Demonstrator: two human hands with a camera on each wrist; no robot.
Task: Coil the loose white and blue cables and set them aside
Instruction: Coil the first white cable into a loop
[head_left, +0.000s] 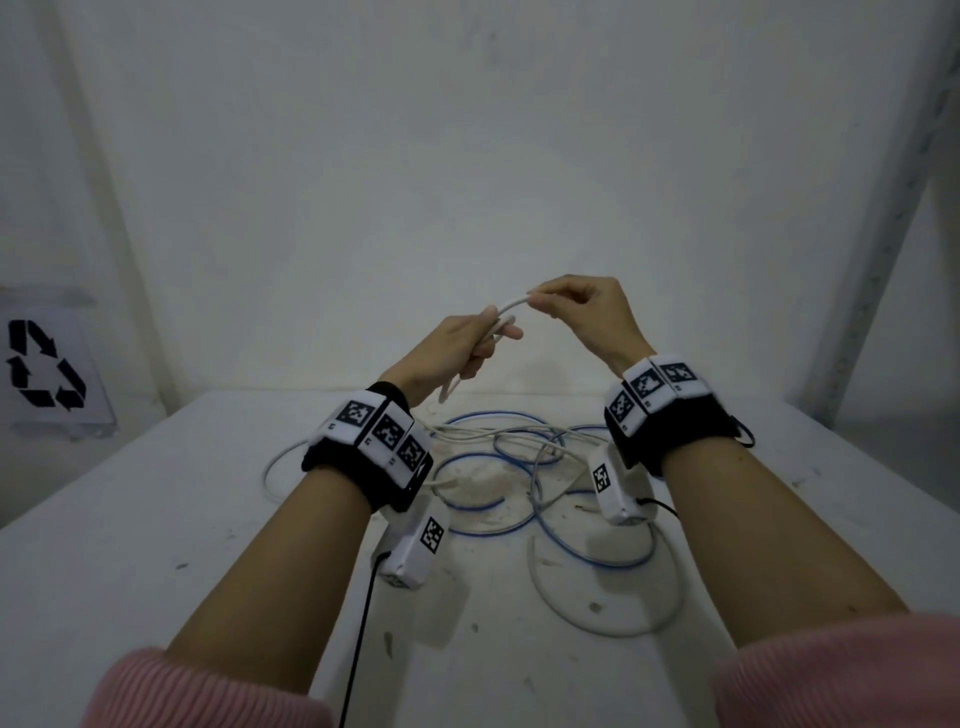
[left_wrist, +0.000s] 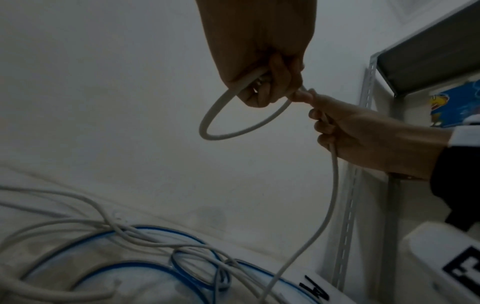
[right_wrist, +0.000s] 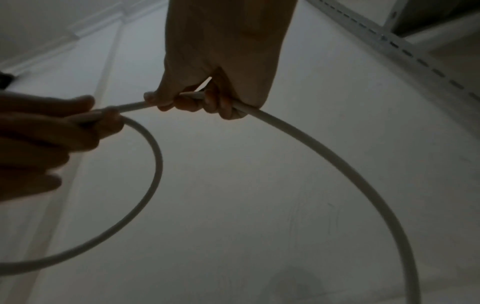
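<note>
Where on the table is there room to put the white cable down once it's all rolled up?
Bare table lies left of the left hand, out to the edge below the recycling sign. The far right corner is bare too. The middle is crowded: white cable and blue cable lie tangled there.

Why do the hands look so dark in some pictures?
In the right wrist view, the left hand and right hand are dim silhouettes against the pale wall; the left wrist view is dim too, and the thin white cable looks soft; the head view is brighter, with curved edges.
</note>
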